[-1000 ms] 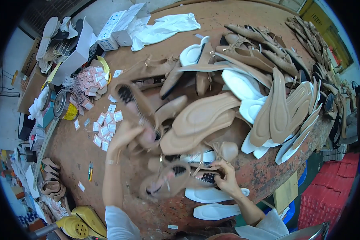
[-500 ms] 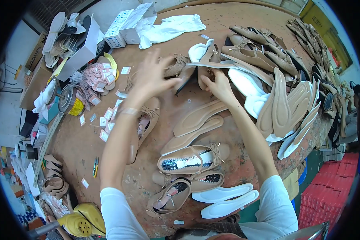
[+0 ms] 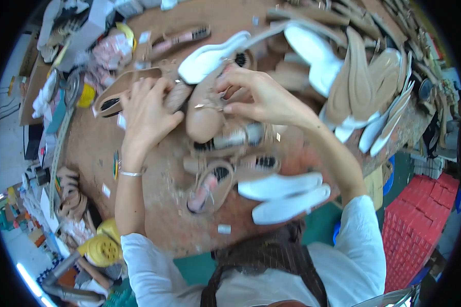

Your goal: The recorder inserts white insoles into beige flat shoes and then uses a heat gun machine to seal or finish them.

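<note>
Noted nearest the near edge of the counter (image 3: 164,225): a small white label (image 3: 224,228), lying flat. Slightly further in, to its right, two white insoles (image 3: 291,204), laid just beside each other. Left of these, a bow-trimmed shoe (image 3: 223,193), opening upward. Toward the left edge, a slim coloured tool (image 3: 116,165). Beyond, near the middle of the counter, a shiny-lined shoe (image 3: 241,137), partly blurred. Just past it, the tan shoe (image 3: 205,123), toe pointing to the near edge, clamped at its side by the fingers of the right hand (image 3: 258,97). Hands well apart. Left hand (image 3: 148,110) with fingers bent and thumb spread, beside a brown shoe (image 3: 179,96); cannot tell grip from mere contact, owing to blur. Immediately behind, a single white insole (image 3: 202,64). Toward the right edge, a fanned heap of tan and white insoles (image 3: 351,87). Toward the far left corner, a pile of pink tags (image 3: 110,53). Along the far right, heaped tan shoes (image 3: 338,18).
</note>
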Demonstrator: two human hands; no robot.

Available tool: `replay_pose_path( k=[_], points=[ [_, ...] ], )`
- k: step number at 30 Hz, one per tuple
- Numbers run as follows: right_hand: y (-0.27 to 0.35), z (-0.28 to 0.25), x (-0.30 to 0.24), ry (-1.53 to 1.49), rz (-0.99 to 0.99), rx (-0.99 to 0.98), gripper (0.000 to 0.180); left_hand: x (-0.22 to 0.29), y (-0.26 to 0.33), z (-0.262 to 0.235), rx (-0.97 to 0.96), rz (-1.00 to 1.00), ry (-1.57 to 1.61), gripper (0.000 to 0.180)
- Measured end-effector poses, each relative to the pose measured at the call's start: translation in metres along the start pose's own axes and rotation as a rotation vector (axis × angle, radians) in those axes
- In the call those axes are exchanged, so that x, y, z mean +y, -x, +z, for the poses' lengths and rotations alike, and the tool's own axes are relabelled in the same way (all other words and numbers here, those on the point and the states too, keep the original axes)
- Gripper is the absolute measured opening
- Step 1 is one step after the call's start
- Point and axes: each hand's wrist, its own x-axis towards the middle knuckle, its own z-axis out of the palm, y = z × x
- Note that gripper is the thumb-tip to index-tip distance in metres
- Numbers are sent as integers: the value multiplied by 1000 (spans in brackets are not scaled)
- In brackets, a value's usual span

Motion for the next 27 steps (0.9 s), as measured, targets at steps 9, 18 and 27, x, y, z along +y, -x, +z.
replay_pose_path(
  k=[9,18,27],
  points=[
    [196,29,-53,529,329,-54,25,26,237,88,306,-7,427,38],
    [319,89,-39,767,278,-207,75,51,269,120,255,98,185,22],
    [319,38,-25,639,70,575,18,26,334,95,557,350,29,15]
  ],
)
